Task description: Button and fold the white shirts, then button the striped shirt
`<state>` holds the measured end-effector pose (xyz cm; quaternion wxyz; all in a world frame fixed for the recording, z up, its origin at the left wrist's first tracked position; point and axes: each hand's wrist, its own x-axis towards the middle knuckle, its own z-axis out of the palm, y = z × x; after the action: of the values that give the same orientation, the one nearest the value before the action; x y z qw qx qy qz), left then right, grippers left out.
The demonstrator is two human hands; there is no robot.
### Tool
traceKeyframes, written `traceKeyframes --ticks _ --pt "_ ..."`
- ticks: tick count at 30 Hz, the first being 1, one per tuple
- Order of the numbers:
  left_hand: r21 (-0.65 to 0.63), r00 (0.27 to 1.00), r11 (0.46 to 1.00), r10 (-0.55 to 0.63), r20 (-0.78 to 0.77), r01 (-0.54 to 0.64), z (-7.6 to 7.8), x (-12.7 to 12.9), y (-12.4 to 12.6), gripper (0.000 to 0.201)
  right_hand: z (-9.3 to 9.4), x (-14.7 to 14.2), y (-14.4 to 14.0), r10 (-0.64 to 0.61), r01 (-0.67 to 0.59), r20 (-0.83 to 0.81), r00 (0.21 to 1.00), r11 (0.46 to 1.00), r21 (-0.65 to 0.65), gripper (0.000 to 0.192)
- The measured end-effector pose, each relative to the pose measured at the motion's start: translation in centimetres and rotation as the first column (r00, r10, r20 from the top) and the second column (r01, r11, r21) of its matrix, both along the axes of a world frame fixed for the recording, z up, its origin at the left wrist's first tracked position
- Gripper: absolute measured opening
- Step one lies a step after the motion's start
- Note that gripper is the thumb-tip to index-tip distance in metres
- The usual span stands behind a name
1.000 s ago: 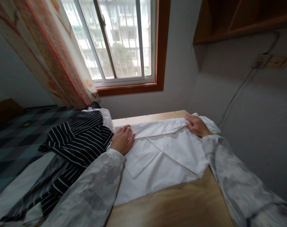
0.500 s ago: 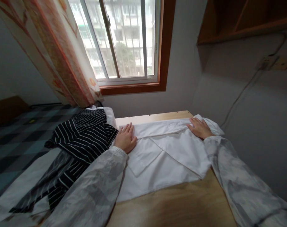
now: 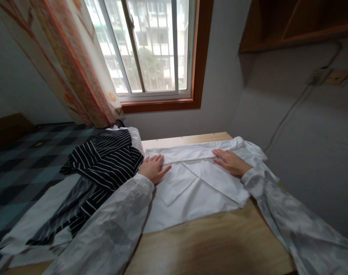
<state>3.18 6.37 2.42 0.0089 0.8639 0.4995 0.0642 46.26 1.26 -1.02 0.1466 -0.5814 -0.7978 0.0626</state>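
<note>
A white garment, which looks like a shirt, lies spread on the wooden table with a long folded strip along its far side. My left hand rests on the left end of that fold, fingers outstretched and thumb apart. Toward the right end, my right hand lies on the cloth with its fingers extended flat. Neither hand grips the fabric. Beyond my right hand, a bunched part of the white cloth hangs at the table's right edge. Diagonal creases cross the middle of the shirt.
A black striped garment is heaped at the left over white cloth. Bare wood of the table shows in front. Behind it are a window and a curtain; a cable hangs on the right wall beneath a shelf.
My right hand has slid left along the fold, away from the bunched end. My left hand has shifted slightly toward me, its thumb now spread wider.
</note>
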Motion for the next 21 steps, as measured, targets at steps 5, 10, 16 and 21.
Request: traceKeyframes --ticks 5,10,16,21 --pt "-0.125 0.882 0.873 -0.462 0.094 0.471 2.1 -3.2 -4.8 0.078 2.3 1.3 -7.4 0.243 -0.239 -0.025 0.970 0.965 0.104 0.060" --pt "-0.127 0.755 0.744 -0.644 0.127 0.656 2.2 -5.6 -8.5 0.092 1.7 2.8 -13.7 0.422 -0.421 0.025 0.906 0.894 0.154 0.081" --pt "-0.051 0.754 0.753 -0.651 0.089 0.656 1.6 -5.7 -9.6 0.060 0.5 4.3 -15.0 0.383 -0.394 0.093 0.919 0.898 0.195 0.060" --pt "-0.022 0.783 0.784 -0.618 0.071 0.620 1.6 -5.0 -10.1 0.027 -0.3 4.5 -14.6 0.333 -0.338 0.061 0.941 0.907 0.252 0.040"
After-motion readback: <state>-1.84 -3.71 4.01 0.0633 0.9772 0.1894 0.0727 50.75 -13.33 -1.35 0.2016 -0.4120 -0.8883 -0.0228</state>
